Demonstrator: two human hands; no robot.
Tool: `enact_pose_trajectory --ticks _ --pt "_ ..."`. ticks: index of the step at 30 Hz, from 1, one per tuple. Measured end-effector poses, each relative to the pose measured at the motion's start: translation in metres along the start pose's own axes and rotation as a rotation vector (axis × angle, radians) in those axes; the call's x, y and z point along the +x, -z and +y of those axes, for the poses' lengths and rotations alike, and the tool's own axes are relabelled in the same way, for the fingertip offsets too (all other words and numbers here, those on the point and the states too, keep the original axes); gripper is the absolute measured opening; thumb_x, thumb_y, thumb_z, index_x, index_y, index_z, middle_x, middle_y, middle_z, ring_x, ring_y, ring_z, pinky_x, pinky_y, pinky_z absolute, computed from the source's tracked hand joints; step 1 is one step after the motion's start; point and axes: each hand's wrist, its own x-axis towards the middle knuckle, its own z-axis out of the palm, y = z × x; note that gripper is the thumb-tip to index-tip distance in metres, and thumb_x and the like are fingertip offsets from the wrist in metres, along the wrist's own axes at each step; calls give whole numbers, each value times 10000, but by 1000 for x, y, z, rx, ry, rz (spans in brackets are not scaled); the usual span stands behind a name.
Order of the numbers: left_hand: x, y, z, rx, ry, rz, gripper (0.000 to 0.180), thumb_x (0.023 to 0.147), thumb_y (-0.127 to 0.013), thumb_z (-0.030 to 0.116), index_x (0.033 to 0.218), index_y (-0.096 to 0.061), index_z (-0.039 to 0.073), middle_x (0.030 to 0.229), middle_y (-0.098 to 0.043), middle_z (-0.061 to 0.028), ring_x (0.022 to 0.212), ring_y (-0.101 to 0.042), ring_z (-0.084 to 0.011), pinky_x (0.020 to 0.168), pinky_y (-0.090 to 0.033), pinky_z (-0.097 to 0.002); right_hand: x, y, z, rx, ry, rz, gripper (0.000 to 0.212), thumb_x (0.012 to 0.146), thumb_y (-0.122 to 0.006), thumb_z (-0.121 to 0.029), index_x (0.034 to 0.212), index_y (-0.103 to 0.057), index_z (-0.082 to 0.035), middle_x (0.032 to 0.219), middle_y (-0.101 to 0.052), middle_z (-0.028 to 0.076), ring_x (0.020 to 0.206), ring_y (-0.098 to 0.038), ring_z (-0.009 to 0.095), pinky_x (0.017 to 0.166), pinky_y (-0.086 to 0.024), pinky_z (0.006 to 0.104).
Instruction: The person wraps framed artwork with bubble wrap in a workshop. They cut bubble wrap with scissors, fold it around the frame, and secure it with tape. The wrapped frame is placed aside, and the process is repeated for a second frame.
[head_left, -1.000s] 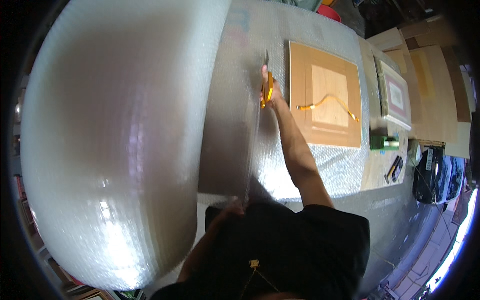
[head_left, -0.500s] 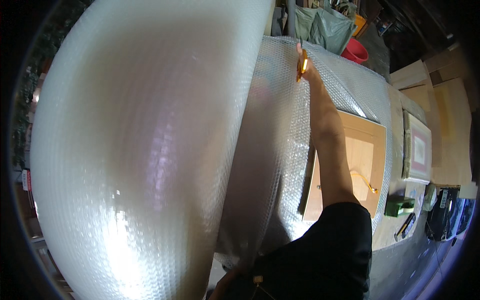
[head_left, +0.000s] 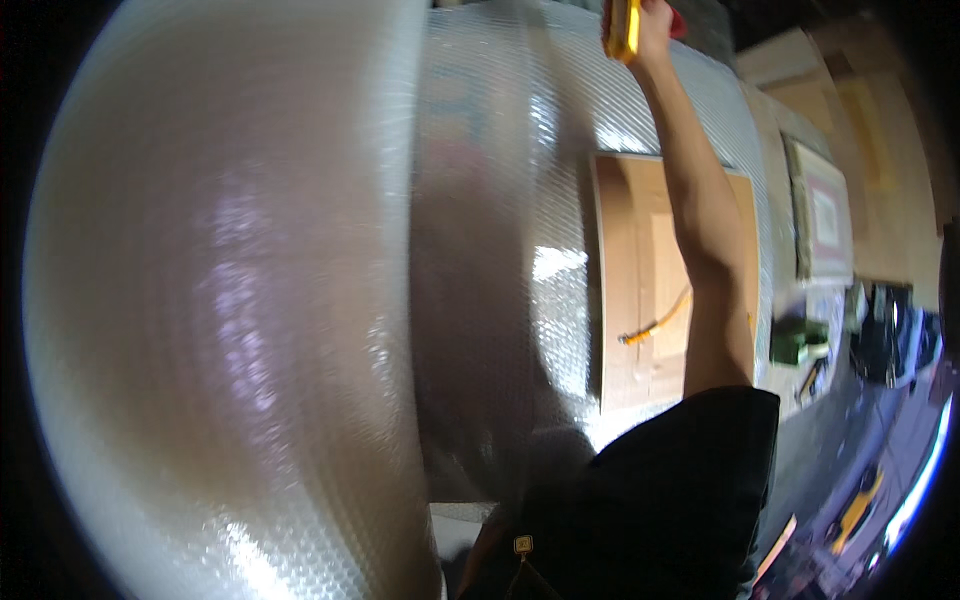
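A huge roll of bubble wrap (head_left: pixel 230 330) fills the left side, and a loose sheet of bubble wrap (head_left: pixel 560 335) extends from it across the work surface. My right hand (head_left: pixel 655 25) is at the far edge, closed around a tool with a yellow-orange handle (head_left: pixel 626 30); blur and the picture's edge hide its kind. Under my outstretched right forearm lies a flat light-brown wooden panel (head_left: pixel 625 240) on bubble wrap, with an orange cord (head_left: pixel 660 322) across it. My left hand is out of view; only a bit of arm shows near the bottom.
Right of the panel lie a framed picture (head_left: pixel 824 217), a green box-like object (head_left: pixel 793 345) and a black bag (head_left: pixel 884 330). Cardboard sheets (head_left: pixel 885 150) stand at the far right. A yellow-and-black tool (head_left: pixel 858 512) lies lower right. Part of a red bucket (head_left: pixel 679 24) shows behind my right hand.
My right hand has moved farther away and slightly right with the tool. The view has shifted, so the panel appears higher. The orange cord's visible end now points left on the panel.
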Motion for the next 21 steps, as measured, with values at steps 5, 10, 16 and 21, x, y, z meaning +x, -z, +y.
enact_pose_trajectory --ticks 5,10,16,21 --pt "-6 11 -4 103 -72 -18 260 824 -651 159 1014 -659 -18 1077 -661 -135 945 -635 -213 705 -471 -302 -175 253 -74 -1089 -72 345 529 822 -739 -291 1193 -557 39 983 -687 201 919 -673 272 768 -506 363" --pt "-47 34 -19 287 -144 -76 264 836 -651 171 1022 -661 -16 1070 -664 -131 932 -639 -211 695 -473 -304 -335 455 -118 -1653 -537 367 469 803 -637 -333 1189 -576 -74 1036 -650 225 1024 -607 406 847 -483 450" --pt "-148 50 -26 1028 -195 -490 270 850 -651 186 1033 -663 -13 1062 -668 -125 916 -645 -209 684 -476 -306 -384 496 -81 -1641 -705 412 565 882 -493 -454 1132 -575 46 1062 -619 312 1052 -583 454 909 -461 494" --pt "-147 -37 -43 593 -204 -587 334 917 -616 288 1103 -645 13 948 -651 -56 785 -609 -163 657 -481 -309 -414 426 -110 -1753 -674 411 644 882 -457 -580 903 -709 12 940 -654 298 951 -639 428 843 -506 480"
